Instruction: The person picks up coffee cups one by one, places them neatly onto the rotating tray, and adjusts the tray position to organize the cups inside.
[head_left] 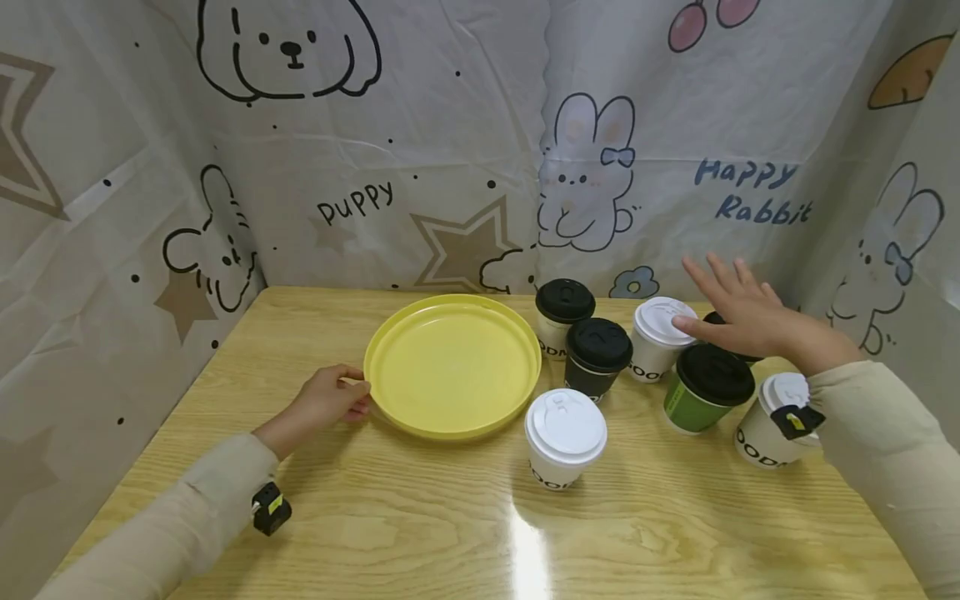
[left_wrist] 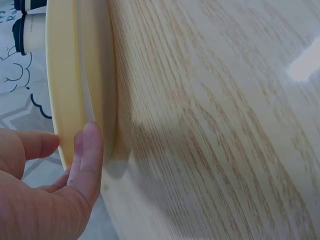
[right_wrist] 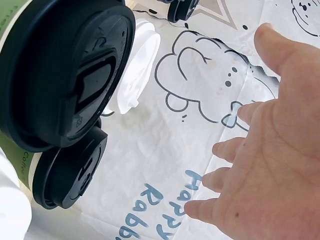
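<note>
A round yellow tray (head_left: 453, 371) lies at the left middle of the table, its left rim between the thumb and fingers of my left hand (head_left: 330, 396). In the left wrist view that hand (left_wrist: 65, 185) pinches the tray's edge (left_wrist: 62, 90). My right hand (head_left: 738, 312), fingers straight and spread, hovers over the cups on the right and holds nothing. Below it stand a green cup with a black lid (head_left: 708, 387) and a white-lidded cup (head_left: 656, 346). Another black-lidded cup is partly hidden behind the hand. The right wrist view shows the palm (right_wrist: 280, 165) beside the black lids (right_wrist: 95, 75).
Right of the tray stand a white-lidded cup (head_left: 565, 442), a dark cup (head_left: 597, 354) and a black-lidded pale cup (head_left: 562, 312). One more white-lidded cup (head_left: 768, 425) is near my right sleeve. A printed cloth (head_left: 465, 150) hangs behind the wooden table (head_left: 420, 525).
</note>
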